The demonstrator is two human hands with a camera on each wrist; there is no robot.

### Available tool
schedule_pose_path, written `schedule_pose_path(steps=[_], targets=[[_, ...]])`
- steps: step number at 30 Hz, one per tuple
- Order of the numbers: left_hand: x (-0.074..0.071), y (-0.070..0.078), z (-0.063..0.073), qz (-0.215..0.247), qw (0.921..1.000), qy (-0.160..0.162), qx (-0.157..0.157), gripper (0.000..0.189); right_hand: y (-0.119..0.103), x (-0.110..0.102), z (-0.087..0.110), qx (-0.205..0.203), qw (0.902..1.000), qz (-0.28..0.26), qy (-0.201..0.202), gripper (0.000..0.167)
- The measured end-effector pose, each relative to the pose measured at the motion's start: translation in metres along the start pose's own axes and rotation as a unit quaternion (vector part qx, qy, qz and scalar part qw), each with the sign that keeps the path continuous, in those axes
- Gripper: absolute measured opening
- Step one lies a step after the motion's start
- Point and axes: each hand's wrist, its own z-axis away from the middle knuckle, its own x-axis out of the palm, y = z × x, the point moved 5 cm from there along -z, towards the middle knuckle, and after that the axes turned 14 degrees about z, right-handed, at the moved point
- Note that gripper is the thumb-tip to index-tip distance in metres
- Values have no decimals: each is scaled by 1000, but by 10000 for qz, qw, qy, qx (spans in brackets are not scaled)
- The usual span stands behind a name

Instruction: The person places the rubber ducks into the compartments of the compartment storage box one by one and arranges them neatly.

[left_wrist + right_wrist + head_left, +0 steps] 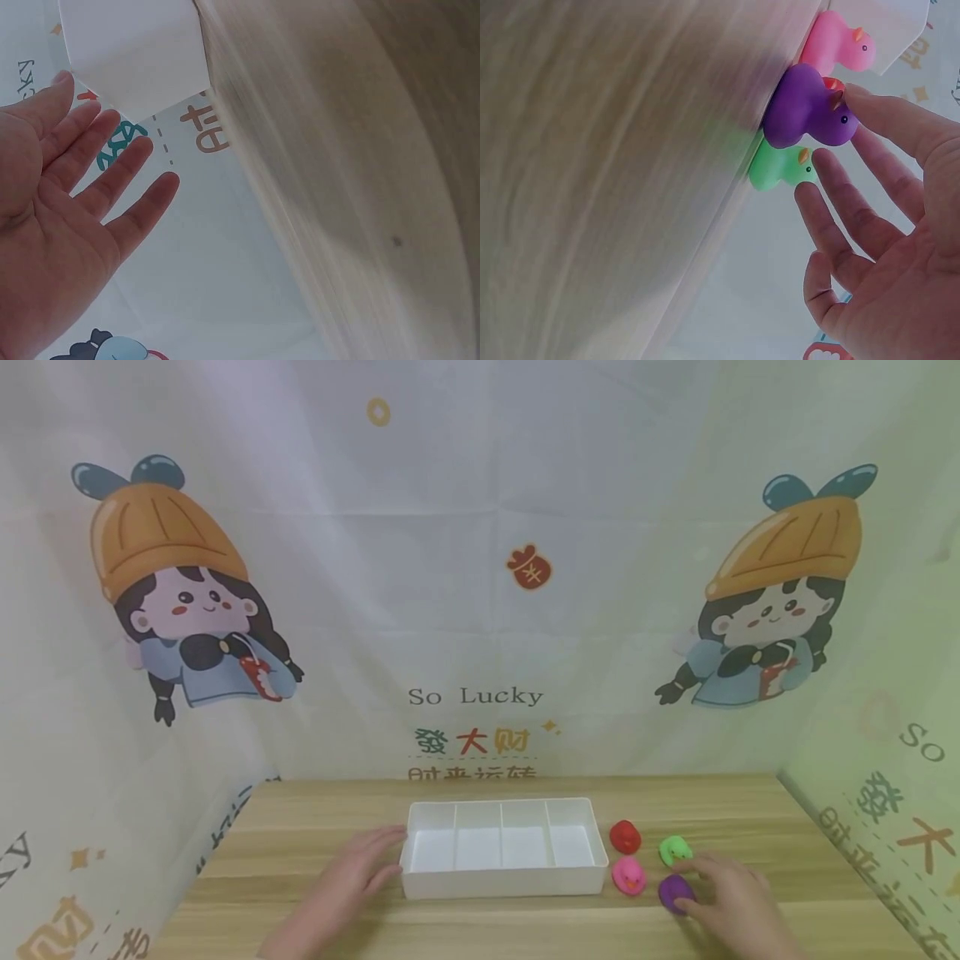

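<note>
A white box with a row of compartments sits on the table. At its left end is my left hand, fingers extended and spread; in the left wrist view the fingertips come close to the box corner, and contact is unclear. To the box's right are a red rubber duck, a pink one, a green one and a purple one. My right hand reaches over the purple and green ducks. Its thumb lies at the purple duck's head, the other fingers loosely bent near the green duck.
The wooden table ends at a printed cloth hanging behind it and along both sides. The box compartments show bare white floors.
</note>
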Motion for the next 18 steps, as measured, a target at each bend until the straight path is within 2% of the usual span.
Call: schedule_pose_path(steps=[9,18], targets=[[2,-1,0,-46,10000,-32,-27,38,5,0,1,111,9997,-107,-177,36],[1,-1,-1,-8,9994,-139,-321,40,5,2,3,74,9996,-260,-111,37]])
